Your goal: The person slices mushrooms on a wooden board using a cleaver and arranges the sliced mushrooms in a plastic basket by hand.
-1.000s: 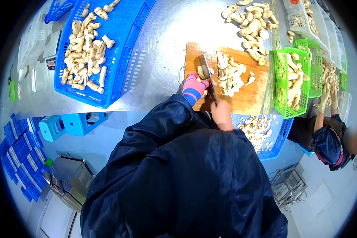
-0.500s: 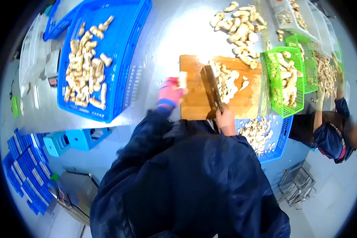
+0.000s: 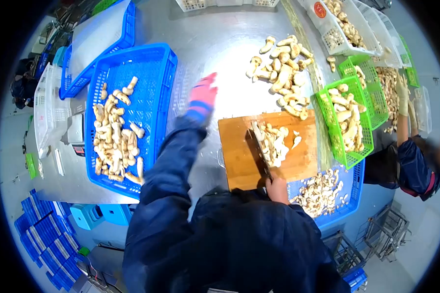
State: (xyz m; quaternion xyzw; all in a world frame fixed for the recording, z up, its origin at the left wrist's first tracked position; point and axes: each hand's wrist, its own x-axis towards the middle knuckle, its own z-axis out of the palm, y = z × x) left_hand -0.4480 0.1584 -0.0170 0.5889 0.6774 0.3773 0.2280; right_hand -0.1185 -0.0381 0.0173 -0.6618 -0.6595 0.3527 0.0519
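Observation:
My left hand [image 3: 203, 97], in a pink glove with a blue band at the wrist, is above the steel table between the blue crate and the mushroom pile. Its fingers are stretched out and slightly blurred, and no mushroom shows in them. My right hand [image 3: 277, 189] grips a cleaver [image 3: 261, 151], its blade standing edge-down on the wooden cutting board [image 3: 237, 158]. Right beside the blade lie sliced pale mushrooms [image 3: 274, 144]. Beyond the board is a pile of whole mushrooms [image 3: 286, 73].
A blue crate [image 3: 161, 102] of mushrooms stands left. Green baskets [image 3: 349, 158] and white crates [image 3: 337, 46] line the right side. Below the board's right edge sits a blue tray [image 3: 354, 190] of pieces. A co-worker [image 3: 418, 166] works at far right.
My left hand has moved away from the board's left edge, up over the table; the mushroom piece it held is out of sight. My right hand keeps the cleaver on the board. The view has shifted.

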